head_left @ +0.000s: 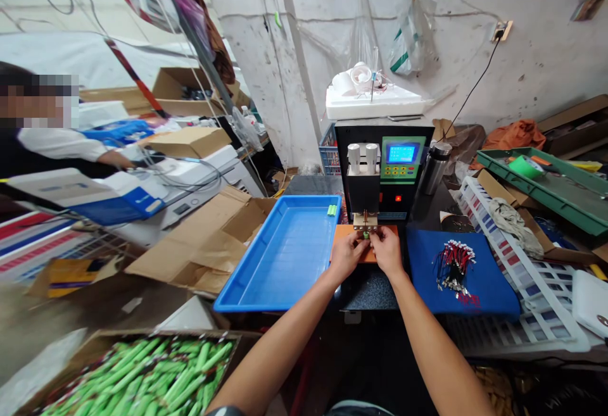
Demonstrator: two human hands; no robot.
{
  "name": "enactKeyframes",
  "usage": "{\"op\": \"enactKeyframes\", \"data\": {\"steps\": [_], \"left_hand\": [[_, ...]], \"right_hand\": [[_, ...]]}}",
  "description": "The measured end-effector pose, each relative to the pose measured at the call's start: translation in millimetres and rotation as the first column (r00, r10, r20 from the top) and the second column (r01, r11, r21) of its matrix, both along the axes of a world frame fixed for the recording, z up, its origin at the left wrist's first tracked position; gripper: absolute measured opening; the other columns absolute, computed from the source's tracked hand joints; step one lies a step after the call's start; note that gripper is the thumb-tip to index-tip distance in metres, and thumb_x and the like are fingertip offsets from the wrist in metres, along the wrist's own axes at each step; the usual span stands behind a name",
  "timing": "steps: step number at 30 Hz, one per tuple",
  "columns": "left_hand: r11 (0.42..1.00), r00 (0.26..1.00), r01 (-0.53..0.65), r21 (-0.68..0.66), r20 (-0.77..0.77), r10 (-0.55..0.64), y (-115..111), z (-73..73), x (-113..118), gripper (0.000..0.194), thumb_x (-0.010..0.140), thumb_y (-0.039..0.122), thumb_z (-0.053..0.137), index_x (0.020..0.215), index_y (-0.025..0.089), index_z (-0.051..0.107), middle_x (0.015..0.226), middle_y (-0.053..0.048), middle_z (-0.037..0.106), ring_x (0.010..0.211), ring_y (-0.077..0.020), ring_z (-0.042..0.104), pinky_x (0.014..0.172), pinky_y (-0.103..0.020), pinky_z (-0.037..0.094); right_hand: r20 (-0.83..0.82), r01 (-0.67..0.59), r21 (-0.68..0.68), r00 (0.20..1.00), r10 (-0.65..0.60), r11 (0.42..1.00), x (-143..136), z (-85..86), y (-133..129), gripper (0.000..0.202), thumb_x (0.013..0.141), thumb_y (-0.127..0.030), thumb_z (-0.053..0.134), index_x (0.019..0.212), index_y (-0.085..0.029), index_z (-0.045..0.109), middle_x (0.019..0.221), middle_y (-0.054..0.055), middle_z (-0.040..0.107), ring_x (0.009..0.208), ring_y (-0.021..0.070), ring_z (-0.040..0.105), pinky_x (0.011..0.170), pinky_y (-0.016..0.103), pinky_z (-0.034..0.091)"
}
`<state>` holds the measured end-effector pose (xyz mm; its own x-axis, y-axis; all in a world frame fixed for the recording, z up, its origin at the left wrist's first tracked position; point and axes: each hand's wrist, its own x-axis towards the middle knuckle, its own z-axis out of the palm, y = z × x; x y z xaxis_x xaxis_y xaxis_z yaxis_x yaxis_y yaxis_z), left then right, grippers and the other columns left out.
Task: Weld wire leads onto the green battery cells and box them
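Note:
A black spot-welding machine (363, 194) with a lit blue display stands at the centre. Under its copper electrodes, a small green battery cell (366, 235) is held upright between my two hands. My left hand (348, 254) pinches it from the left, over the orange plate (339, 233). From the right, my right hand (386, 250) closes its fingers at the cell. A pair of green cells (332, 210) lies in the far right corner of the blue tray (285, 251). Red and black wires (455, 267) are heaped on a blue cloth (494, 289) at the right.
A box of green battery packs (142, 378) is at lower left, with an open cardboard box (204, 239) beyond it. White plastic baskets (527, 302) and a green tray (570, 194) lie at right. Another person's arm (71, 144) shows at far left.

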<state>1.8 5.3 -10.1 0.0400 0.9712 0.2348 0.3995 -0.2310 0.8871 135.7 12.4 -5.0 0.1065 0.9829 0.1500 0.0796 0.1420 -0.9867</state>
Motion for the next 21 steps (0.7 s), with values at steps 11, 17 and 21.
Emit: {"op": "enactKeyframes", "data": {"steps": [11, 17, 21], "left_hand": [[1.000, 1.000, -0.004, -0.010, -0.015, 0.004, 0.7, -2.4, -0.8, 0.026, 0.087, 0.030, 0.062, 0.105, 0.016, 0.074, 0.079, -0.004, 0.071, 0.074, -0.0184, 0.063, 0.072, -0.025, 0.049], [1.000, 1.000, -0.008, -0.027, -0.012, 0.008, -0.9, 0.0, -0.7, 0.025, 0.087, 0.032, 0.063, 0.104, 0.018, 0.074, 0.083, -0.004, 0.072, 0.077, -0.0190, 0.064, 0.074, -0.025, 0.050], [0.999, 1.000, -0.007, -0.034, 0.001, 0.007, -1.1, -1.2, -1.1, 0.027, 0.086, 0.033, 0.063, 0.106, 0.018, 0.073, 0.087, -0.005, 0.073, 0.078, -0.0194, 0.064, 0.073, -0.026, 0.050]], "right_hand": [[-0.006, -0.005, 0.004, 1.000, 0.005, 1.000, -0.1, -1.3, -0.1, 0.029, 0.080, -0.049, 0.064, 0.085, -0.020, 0.065, 0.070, 0.004, 0.066, 0.064, 0.0193, 0.061, 0.051, 0.025, 0.045], [-0.017, -0.013, -0.014, 1.000, 0.013, 1.000, 0.1, -3.5, 0.3, 0.028, 0.079, -0.049, 0.065, 0.084, -0.021, 0.064, 0.071, 0.004, 0.067, 0.062, 0.0188, 0.061, 0.050, 0.025, 0.045], [-0.019, -0.011, -0.016, 1.000, 0.011, 1.000, 0.3, -5.0, 0.3, 0.027, 0.079, -0.048, 0.065, 0.084, -0.021, 0.065, 0.071, 0.004, 0.067, 0.064, 0.0194, 0.062, 0.050, 0.025, 0.045]]}}
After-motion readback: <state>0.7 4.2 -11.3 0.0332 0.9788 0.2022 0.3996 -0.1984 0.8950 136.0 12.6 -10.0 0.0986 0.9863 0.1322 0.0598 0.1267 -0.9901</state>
